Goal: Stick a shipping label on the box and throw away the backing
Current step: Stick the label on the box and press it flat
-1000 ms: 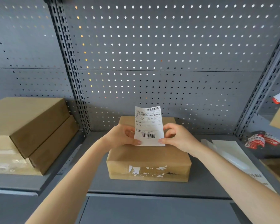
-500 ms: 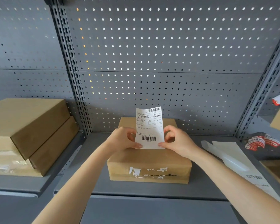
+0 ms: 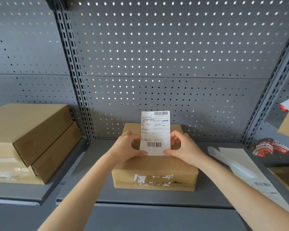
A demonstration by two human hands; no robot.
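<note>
We pinch the shipping label [image 3: 155,133] at its lower corners: our left hand [image 3: 127,148] grips the lower left corner between thumb and fingers, and our right hand [image 3: 183,148] grips the lower right the same way, both grips closed on the paper. The label stands upright, printed side toward us, its bottom edge just above the top of the cardboard box [image 3: 154,170]. That box sits on the grey shelf [image 3: 93,189], with torn white label scraps on its front. Two stacked boxes [image 3: 30,140] rest on the shelf to our left. Loose white sheets [image 3: 237,162] lie to our right, near red-printed tape [image 3: 269,146].
</note>
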